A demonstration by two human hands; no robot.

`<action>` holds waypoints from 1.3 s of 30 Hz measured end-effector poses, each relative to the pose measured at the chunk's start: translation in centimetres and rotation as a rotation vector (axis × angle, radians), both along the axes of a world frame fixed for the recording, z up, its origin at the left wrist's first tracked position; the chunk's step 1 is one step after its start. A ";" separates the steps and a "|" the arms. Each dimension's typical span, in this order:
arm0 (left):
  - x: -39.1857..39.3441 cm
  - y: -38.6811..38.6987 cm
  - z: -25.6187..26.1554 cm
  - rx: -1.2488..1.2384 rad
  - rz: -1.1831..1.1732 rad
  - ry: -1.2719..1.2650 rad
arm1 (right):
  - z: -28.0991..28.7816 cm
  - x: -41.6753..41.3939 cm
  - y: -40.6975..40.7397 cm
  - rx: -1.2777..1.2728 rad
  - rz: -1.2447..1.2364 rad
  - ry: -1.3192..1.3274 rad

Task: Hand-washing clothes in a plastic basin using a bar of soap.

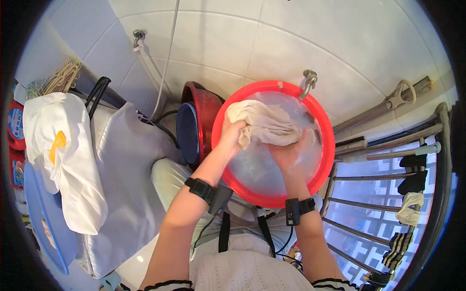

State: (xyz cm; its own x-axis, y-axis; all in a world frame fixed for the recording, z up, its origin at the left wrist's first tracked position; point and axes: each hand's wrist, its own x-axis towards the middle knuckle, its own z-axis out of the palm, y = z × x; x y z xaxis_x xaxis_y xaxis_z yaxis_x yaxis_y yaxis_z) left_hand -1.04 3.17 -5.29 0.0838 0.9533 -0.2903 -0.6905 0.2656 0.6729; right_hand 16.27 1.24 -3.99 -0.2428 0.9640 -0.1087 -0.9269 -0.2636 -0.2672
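A bunched cream cloth (269, 122) lies across a red plastic basin (275, 202) of cloudy water (255, 171). My left hand (233, 132) grips the cloth's left end above the water, thumb on top. Under its right end is my right hand (287, 152), partly in the water, with the cloth resting against its fingers. The fingertips there are hidden by cloth and water. Something dark shows at the water's right edge, too unclear to name.
A metal tap (309, 83) juts over the basin's rim. Dark red basin (207, 120) and blue basin (188, 132) lean at its left. White fabric (65, 163) lies on a grey cover (127, 182). A rack with socks (413, 182) stands right.
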 end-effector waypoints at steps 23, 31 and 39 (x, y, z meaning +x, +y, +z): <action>7.4 -0.4 2.9 0.381 -0.152 1.456 | -1.5 -1.3 0.2 -0.370 -0.127 -0.457; 9.4 -4.9 3.4 0.611 -0.020 1.556 | -9.5 3.8 0.9 0.152 0.090 -0.674; 8.2 -1.9 2.3 0.463 0.048 1.416 | -2.1 -0.6 -0.3 -0.171 -0.073 -0.400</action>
